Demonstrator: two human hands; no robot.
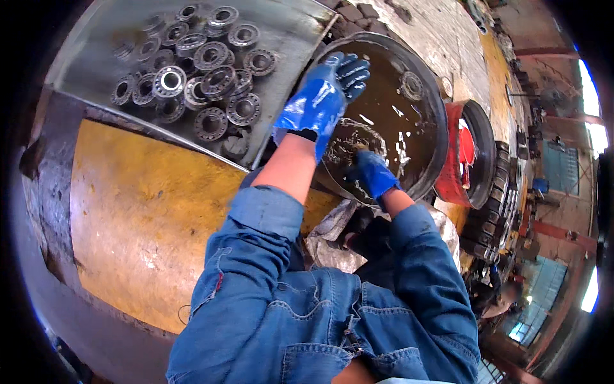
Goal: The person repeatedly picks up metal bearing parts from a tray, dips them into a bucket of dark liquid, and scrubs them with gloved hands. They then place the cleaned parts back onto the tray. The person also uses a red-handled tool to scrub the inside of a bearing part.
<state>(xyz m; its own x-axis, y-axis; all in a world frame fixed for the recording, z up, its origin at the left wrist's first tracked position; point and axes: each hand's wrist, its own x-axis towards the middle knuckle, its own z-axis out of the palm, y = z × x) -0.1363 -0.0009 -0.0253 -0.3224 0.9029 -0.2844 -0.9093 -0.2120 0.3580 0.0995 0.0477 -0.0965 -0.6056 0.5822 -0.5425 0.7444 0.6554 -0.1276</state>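
- Head view, a workshop floor: a person in blue gloves leans over a wide drum of murky brown liquid.
- The left hand, fingers stretched out and gripping nothing I can see, hangs above the drum's left side.
- The right hand dips into the liquid at the near side, amid ripples; its fingertips are hidden, so I cannot tell whether it grips anything.
- One bearing shows near the drum's far right wall. More bearings lie heaped in a metal tray to the left, some stacked on others.
- A red drum stands just beside, right of the first.
- The hazards, as I judge them: wet gloves offer poor grip, so a bearing could slip and vanish in the cloudy liquid; a deeper reach could let it run over the right cuff onto bare skin; and the uneven heap could slide if knocked.
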